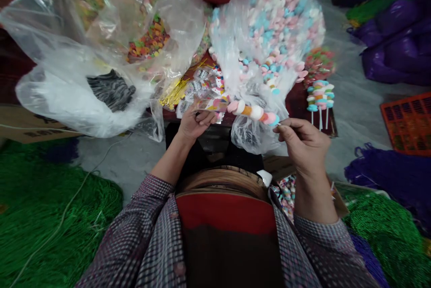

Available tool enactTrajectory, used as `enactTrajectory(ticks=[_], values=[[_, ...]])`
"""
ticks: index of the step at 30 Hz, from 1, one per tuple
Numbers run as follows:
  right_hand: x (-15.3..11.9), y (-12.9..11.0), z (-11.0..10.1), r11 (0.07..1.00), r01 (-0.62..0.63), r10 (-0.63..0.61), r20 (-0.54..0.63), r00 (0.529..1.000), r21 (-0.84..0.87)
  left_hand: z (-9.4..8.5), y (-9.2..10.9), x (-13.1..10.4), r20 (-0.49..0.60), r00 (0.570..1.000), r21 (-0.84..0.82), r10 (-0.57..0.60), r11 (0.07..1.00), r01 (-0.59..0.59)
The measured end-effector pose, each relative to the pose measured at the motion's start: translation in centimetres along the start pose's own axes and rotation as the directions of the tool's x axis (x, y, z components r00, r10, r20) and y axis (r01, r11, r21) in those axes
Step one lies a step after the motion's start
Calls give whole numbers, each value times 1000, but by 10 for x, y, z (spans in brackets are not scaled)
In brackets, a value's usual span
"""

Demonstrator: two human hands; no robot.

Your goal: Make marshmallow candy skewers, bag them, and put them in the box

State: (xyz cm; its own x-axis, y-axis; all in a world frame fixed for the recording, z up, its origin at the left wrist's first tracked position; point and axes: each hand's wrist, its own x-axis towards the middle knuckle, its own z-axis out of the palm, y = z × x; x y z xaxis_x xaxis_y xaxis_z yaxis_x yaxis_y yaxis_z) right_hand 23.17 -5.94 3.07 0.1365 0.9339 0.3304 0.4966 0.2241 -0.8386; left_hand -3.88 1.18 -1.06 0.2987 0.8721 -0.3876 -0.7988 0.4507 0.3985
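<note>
Between finger and thumb, my right hand (305, 144) pinches the stick end of a candy skewer (256, 112), threaded with pink, white, orange and blue pieces. The skewer lies nearly level, its pink tip pointing left. My left hand (198, 121) is closed on a clear printed plastic bag (215, 104), whose edge is close to that tip; whether the tip is inside I cannot tell. Beyond my left hand lie more printed bags (202, 85) and gold twist ties (174, 95). Several finished-looking candy skewers (320, 95) rest on the table's right end, beyond my right hand.
A big bag of pastel marshmallows (283, 14) and open bags of ring gummies (150, 43) cover the table's back. At left, a plastic bag holds dark grey strands (112, 90). Green strands (57, 202), purple bundles (397, 36) and an orange crate (409, 124) occupy the floor.
</note>
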Motion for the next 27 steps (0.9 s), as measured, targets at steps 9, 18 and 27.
enactTrajectory(ticks=[9, 18, 27], values=[[1, 5, -2, 967, 165, -167, 8, 986, -196, 3, -3, 0, 49, 998, 99, 41, 994, -46], [3, 9, -8, 947, 167, -169, 15, 985, -276, -4, -3, 5, -39, 969, 231, 244, 946, -229], [-3, 21, -6, 988, 76, -72, 40, 997, -135, 2, 1, 0, 29, 951, 438, 307, 852, -288]])
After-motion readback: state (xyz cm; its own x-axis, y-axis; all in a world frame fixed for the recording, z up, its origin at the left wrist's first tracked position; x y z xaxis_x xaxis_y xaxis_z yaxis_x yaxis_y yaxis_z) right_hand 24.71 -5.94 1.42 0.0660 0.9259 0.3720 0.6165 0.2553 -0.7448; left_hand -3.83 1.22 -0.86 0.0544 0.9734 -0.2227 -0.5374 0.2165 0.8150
